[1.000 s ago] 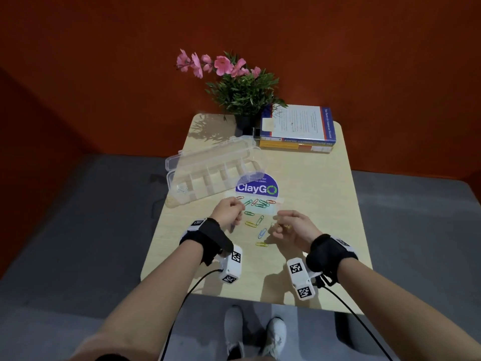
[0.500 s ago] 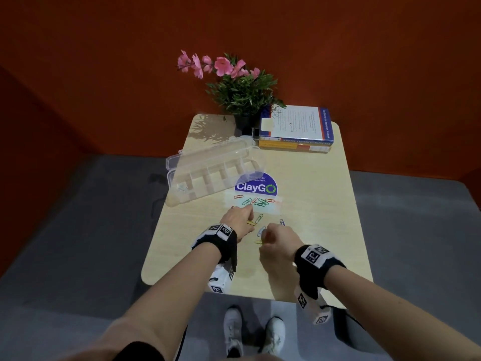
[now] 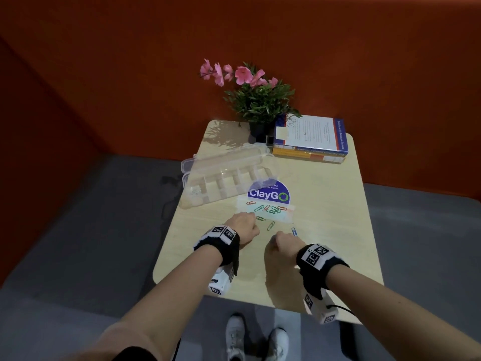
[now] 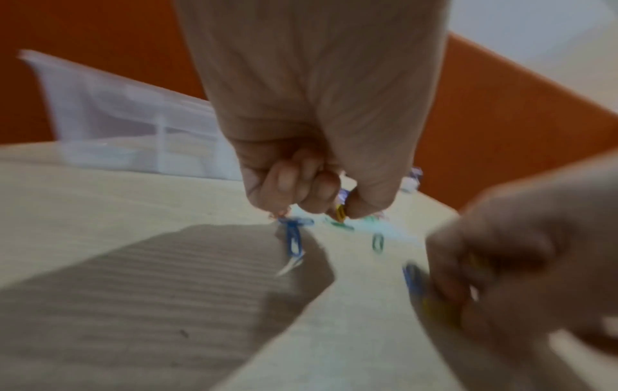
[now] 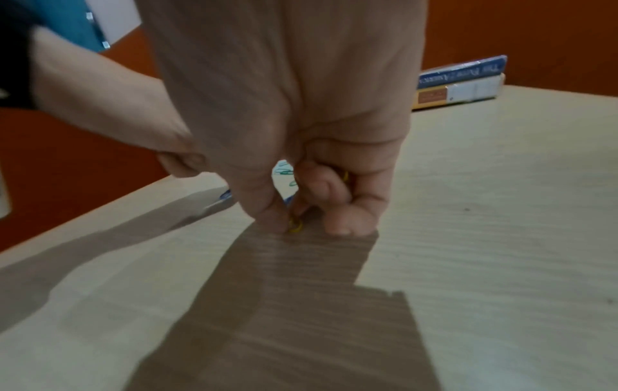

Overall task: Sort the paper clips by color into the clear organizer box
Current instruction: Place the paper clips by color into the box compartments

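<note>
Head view: both hands curled over loose paper clips point(image 3: 270, 209) mid-surface, open clear box point(image 3: 229, 178) toward the left edge. Left wrist view: left hand point(image 4: 314, 148) fingers pinch a yellow clip point(image 4: 340, 213). Right wrist view: right hand point(image 5: 284, 137) fingers pinch a yellow clip point(image 5: 295, 226) against the surface point(image 5: 485, 238).

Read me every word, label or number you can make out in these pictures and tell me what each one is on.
"ClayGO": white and green letters on the round blue sticker on the table.
Small white lines above it on the sticker end in "our" and "clean."; the rest is hidden by the organizer box.
Top book: cover and spine text too small to read.
Wrist markers: black-and-white codes, no words.
</note>
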`<action>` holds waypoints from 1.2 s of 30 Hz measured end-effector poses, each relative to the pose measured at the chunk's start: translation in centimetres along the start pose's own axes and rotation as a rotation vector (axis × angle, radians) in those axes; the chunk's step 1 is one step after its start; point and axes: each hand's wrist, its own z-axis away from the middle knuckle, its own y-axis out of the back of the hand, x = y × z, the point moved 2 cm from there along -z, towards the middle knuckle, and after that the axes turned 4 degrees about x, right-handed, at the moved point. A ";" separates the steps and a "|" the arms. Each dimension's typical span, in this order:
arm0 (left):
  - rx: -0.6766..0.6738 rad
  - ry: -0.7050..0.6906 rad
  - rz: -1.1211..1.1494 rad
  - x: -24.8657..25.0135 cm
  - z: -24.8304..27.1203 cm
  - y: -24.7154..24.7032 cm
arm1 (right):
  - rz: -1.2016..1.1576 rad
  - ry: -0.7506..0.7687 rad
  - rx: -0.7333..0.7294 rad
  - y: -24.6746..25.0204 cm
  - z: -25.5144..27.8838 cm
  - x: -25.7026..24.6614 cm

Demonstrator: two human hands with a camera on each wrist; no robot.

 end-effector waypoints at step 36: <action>0.516 0.431 0.807 -11.4 2.0 9.7 | -1.179 -0.020 -0.111 11.7 -8.7 -14.0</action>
